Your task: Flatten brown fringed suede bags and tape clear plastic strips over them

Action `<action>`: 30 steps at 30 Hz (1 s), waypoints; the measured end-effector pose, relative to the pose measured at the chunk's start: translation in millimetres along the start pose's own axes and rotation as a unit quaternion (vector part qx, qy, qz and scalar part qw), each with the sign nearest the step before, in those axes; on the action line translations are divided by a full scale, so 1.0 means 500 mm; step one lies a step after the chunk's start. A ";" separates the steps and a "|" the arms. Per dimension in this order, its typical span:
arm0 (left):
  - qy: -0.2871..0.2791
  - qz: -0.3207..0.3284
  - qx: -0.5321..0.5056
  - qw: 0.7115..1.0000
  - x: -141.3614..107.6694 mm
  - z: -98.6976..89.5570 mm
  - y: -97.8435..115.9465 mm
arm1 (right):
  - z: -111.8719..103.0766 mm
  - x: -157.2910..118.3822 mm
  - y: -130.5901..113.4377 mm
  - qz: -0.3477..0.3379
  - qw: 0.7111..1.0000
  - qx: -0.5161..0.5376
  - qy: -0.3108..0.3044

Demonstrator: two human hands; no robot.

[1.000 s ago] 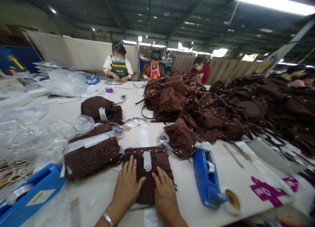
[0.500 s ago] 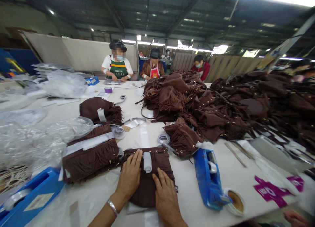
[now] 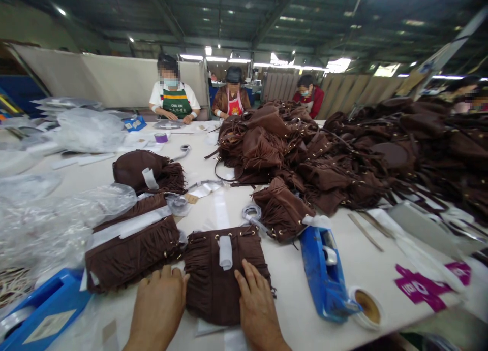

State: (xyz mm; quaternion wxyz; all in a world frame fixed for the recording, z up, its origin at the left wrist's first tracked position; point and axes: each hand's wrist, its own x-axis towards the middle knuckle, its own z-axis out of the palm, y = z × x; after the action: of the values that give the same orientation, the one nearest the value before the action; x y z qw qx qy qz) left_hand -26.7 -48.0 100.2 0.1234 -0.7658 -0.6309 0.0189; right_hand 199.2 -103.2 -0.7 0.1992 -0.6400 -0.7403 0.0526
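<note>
A dark brown fringed bag (image 3: 229, 302) lies flat on the white table in front of me. It has gold eyelets along its top edge and a rolled white paper strip (image 3: 225, 253) at its upper middle. My right hand (image 3: 259, 302) lies on the bag's right side, fingers extended and holding nothing. At the bag's left edge is my left hand (image 3: 158, 305), its thumb beside the fringe. Its fingers bend away from me, so their tips are hidden. Left of it, another fringed bag (image 3: 133, 257) carries a white paper band (image 3: 127, 227).
Blue tape dispensers stand at right (image 3: 324, 275) and lower left (image 3: 46, 310). Beside the right one is a tape roll (image 3: 366, 308). A large heap of brown bags (image 3: 274, 137) covers the back right; clear plastic (image 3: 76, 214) spreads at left. Several co-workers (image 3: 175, 99) are across the table.
My left hand has come off the bag's upper left, moving left and toward me, which uncovers the fringe there. My right hand stays on the bag. The view has shifted slightly.
</note>
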 end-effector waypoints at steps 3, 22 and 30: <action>0.085 0.038 -0.068 0.993 0.003 0.022 0.043 | 0.000 0.000 -0.001 -0.001 1.000 -0.007 0.001; 0.207 0.122 -0.105 0.965 -0.009 0.210 0.141 | -0.006 -0.001 0.010 -0.025 0.999 -0.026 0.000; 0.195 0.122 -0.118 0.966 -0.012 0.209 0.138 | -0.115 0.147 0.022 -0.036 0.997 0.062 0.016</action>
State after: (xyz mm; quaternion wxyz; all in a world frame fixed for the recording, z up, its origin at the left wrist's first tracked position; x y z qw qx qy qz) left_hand 19.3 -48.6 -16.5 0.1492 -0.8353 -0.4939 -0.1903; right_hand 222.5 -40.1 64.9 0.2520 -0.6002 -0.7549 0.0806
